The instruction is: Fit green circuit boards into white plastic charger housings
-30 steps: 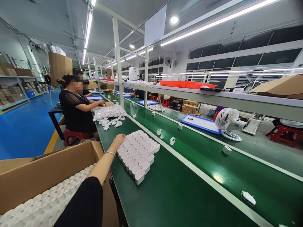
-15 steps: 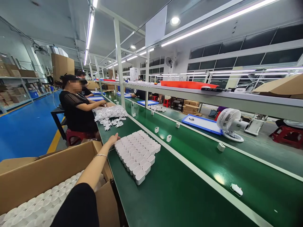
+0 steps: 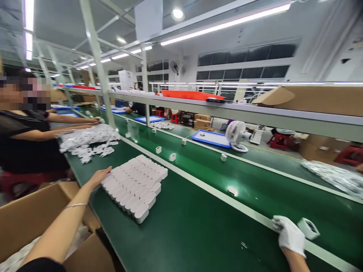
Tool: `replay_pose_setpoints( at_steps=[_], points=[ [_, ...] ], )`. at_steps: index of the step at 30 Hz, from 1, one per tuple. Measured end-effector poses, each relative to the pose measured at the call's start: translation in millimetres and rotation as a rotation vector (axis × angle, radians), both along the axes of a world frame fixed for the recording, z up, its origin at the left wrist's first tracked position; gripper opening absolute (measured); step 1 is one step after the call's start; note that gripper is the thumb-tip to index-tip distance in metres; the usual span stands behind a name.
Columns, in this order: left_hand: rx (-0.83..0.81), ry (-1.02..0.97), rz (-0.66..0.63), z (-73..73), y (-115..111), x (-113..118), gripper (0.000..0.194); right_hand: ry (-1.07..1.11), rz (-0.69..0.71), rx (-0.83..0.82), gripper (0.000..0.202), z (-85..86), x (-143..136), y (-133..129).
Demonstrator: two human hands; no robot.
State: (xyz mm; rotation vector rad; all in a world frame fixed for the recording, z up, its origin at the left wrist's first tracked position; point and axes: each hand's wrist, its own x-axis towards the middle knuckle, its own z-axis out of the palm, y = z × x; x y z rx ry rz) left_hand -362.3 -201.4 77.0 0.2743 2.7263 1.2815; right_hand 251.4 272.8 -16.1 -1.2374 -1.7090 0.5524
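Observation:
My bare left hand [image 3: 101, 176], a bracelet on its wrist, rests with fingers stretched against the back left side of a block of white oval cups [image 3: 133, 185] standing in tight rows on the green bench [image 3: 181, 234]. At the lower right, my right hand [image 3: 289, 233] wears a white glove and hangs over the pale strip beside the belt. Its fingers are curled together; what they hold, if anything, is blurred. Just right of the glove, a white housing [image 3: 309, 229] with a dark opening lies on the belt.
White housings [image 3: 172, 156] stand spaced along the green belt. Bagged white parts [image 3: 89, 136] lie at the left, by a seated person [image 3: 31, 139]. An open carton [image 3: 31, 219] is at the lower left. Beyond the belt are a fan [image 3: 236, 132] and a blue-rimmed tray [image 3: 211, 138].
The view has swung right, shifting the bench and the seated person leftward. My gloved right hand has come into view at the lower right. My left hand is still beside the cups.

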Motion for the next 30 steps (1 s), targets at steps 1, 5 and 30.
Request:
replay_pose_setpoints(
  at_steps=[1,5,30],
  points=[
    [-0.02,0.041,-0.012,1.6,-0.2,0.1,0.032,-0.032,0.003,-0.024,0.033,-0.3,-0.9,-0.5],
    [-0.085,0.286,-0.002,10.2,3.1,7.5,0.047,-0.201,0.044,-0.092,0.051,1.1,-26.2,-9.2],
    [-0.049,0.181,-1.01,-30.1,91.8,291.3,0.021,-0.571,0.341,0.076,0.056,28.6,-158.9,-122.3]
  ],
)
